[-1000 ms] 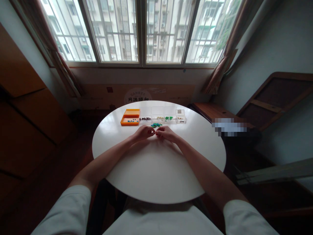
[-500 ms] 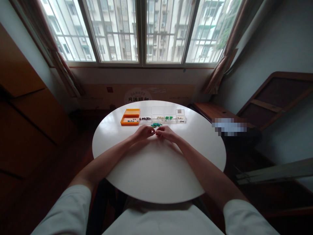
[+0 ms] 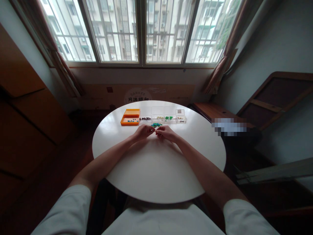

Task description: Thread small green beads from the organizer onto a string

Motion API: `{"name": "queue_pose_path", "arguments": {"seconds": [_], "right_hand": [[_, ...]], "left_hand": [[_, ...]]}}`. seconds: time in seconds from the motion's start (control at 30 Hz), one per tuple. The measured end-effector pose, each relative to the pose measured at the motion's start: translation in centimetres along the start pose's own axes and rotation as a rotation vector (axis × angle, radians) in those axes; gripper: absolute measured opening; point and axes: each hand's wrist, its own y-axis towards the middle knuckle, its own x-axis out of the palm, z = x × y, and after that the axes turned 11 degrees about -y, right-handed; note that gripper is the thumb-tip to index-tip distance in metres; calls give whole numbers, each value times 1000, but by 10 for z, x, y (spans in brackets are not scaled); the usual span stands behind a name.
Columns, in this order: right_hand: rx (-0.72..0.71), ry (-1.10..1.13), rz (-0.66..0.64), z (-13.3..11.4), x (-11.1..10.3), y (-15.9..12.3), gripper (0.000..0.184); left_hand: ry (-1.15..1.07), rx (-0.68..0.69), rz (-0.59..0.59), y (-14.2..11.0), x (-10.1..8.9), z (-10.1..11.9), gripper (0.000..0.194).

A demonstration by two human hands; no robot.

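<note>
Over the white round table (image 3: 156, 169), my left hand (image 3: 143, 131) and my right hand (image 3: 166, 133) meet fingertip to fingertip. Both are closed in a pinch, and what sits between the fingers is too small to name. Just beyond the fingertips lies a small heap of green and blue pieces (image 3: 156, 125). Behind it stands an open orange box (image 3: 130, 123) with a few small blue and dark bits inside. Beside that, clear plastic boxes (image 3: 163, 121) hold dark, pale and green pieces in separate sections. A smaller clear box (image 3: 181, 120) is at the right end.
A wooden bench or low cabinet (image 3: 207, 111) stands right of the table, with a blurred-out pale item (image 3: 229, 126) on it. Wooden cupboards (image 3: 29, 111) rise at the left. A long cardboard box (image 3: 97, 94) leans under the barred window.
My fingertips have shifted very slightly where they meet. The boxes and the heap of pieces stay where they were.
</note>
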Motion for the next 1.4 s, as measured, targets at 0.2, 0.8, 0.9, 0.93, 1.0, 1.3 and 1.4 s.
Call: {"name": "queue_pose_path", "arguments": {"seconds": [0.2,0.8,0.9,0.93,1.0,1.3,1.4], "right_hand": [[5,4,9,-2,0,-1,12],[14,40,-2,2,-1,1,22],[21,39,2,2,-1,1,21],[22,38,3,1,-1,1,20],[19,36,6,1,0,1,19],[14,22,1,-2,0,-2,15],[5,18,-3,-1,0,-1,15]], "left_hand": [[-2,-14,-2,0,0,0,24],[-22,4,-2,-1,-1,0,22],[-16,-2,-3,0,-1,0,23],[-13,-5,-2,0,-1,0,23],[-8,-12,3,0,-1,-1,23],[-10,-21,9,-1,-1,0,22],[-7,-27,10,-1,-1,0,22]]}}
